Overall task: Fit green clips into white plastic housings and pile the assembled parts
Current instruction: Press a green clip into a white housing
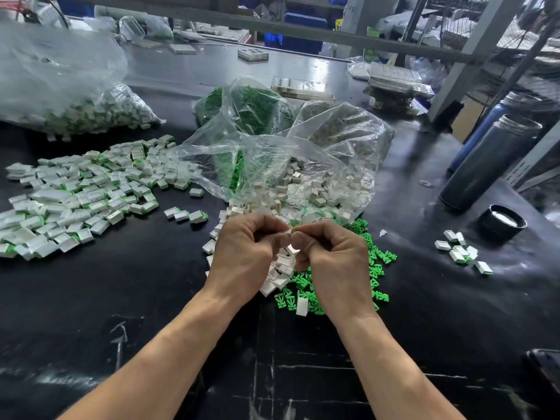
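Fingertips of both hands are brought together above the middle of the black bench (424, 313), and a small white plastic piece (289, 233) is pinched between them; the left hand (245, 253) and the right hand (333, 262) are both curled tight round it, and whether a clip is already seated in it cannot be told. Beneath the hands, loose white rectangular plastic housings (280, 275) are heaped, with loose bright green plastic clips (375, 268) scattered just beside them to the right. Behind the hands, a crumpled clear plastic bag (272, 153) lies open, with more white housings spilling from its mouth, and a second clear bag of green clips (251, 107) is propped against it. To the left, a wide pile of assembled white-and-green parts (81, 195) is spread over the bench, and a large clear bag of assembled parts (60, 95) lies beyond it. A small cluster of assembled parts (462, 251) lies apart on the right, near a black round lid (503, 222) and a dark cylindrical flask (491, 162).
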The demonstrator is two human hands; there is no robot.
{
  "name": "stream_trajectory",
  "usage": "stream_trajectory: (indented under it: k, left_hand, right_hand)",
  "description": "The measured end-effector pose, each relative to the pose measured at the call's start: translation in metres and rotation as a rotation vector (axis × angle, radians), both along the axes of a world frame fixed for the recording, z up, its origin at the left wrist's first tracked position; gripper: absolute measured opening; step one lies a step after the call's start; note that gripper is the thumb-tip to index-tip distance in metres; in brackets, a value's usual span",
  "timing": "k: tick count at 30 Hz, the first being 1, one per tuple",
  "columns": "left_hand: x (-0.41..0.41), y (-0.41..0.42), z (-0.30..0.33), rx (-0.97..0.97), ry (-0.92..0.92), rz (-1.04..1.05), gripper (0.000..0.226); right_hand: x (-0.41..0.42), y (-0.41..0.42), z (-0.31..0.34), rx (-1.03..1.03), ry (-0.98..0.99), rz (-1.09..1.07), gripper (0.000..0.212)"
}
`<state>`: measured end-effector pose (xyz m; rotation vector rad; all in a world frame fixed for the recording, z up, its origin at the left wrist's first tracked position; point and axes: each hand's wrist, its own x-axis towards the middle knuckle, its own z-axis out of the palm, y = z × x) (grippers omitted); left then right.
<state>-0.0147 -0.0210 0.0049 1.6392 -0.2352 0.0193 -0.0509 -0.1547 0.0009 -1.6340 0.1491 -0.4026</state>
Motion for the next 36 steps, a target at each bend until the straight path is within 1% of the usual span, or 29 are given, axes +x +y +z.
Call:
stream_trajectory:
  k: [2, 6, 10, 11, 15, 19, 22, 25, 29, 32, 36]
  left_hand:
    - [0.0, 0.0, 0.002, 0.004, -0.01, -0.002, 0.023]
    - [0.001, -0.001, 0.004, 0.037, -0.036, -0.023, 0.018]
    - [0.002, 0.001, 0.002, 0.0, -0.027, -0.009, 0.01]
    - [0.003, 0.002, 0.001, -0.004, -0.029, -0.002, 0.009]
    - [0.004, 0.002, 0.002, -0.01, -0.039, -0.023, 0.009]
    - [0.001, -0.002, -0.001, -0.004, -0.076, -0.093, 0.013]
    - [-0.001, -0.006, -0.001, -0.032, -0.082, -0.153, 0.011]
    - [-0.004, -0.008, -0.001, -0.056, -0.093, -0.191, 0.01]
    - [-0.004, -0.009, -0.003, -0.101, -0.064, -0.229, 0.004]
    - [-0.004, -0.008, -0.005, -0.114, -0.047, -0.237, 0.007]
    - [-0.002, -0.011, -0.007, -0.078, -0.05, -0.22, 0.008]
  right_hand:
    - [0.0, -0.001, 0.0, 0.009, -0.011, 0.001, 0.026]
    - [0.003, -0.006, 0.002, 0.046, -0.045, 0.038, 0.028]
    - [0.005, -0.009, 0.003, 0.117, -0.032, 0.028, 0.019]
    - [0.006, -0.009, 0.002, 0.121, -0.005, 0.025, 0.023]
    - [0.005, -0.006, 0.002, 0.158, 0.094, 0.132, 0.055]
    - [0.004, 0.001, 0.0, 0.163, 0.137, 0.191, 0.072]
    - [0.007, 0.004, -0.003, 0.16, 0.157, 0.156, 0.068]
    - [0.01, 0.007, -0.006, 0.209, 0.187, 0.107, 0.062]
    - [0.011, 0.008, -0.009, 0.305, 0.189, 0.133, 0.059]
    - [0.011, 0.008, -0.007, 0.349, 0.164, 0.132, 0.054]
    - [0.011, 0.011, -0.007, 0.318, 0.139, 0.072, 0.05]
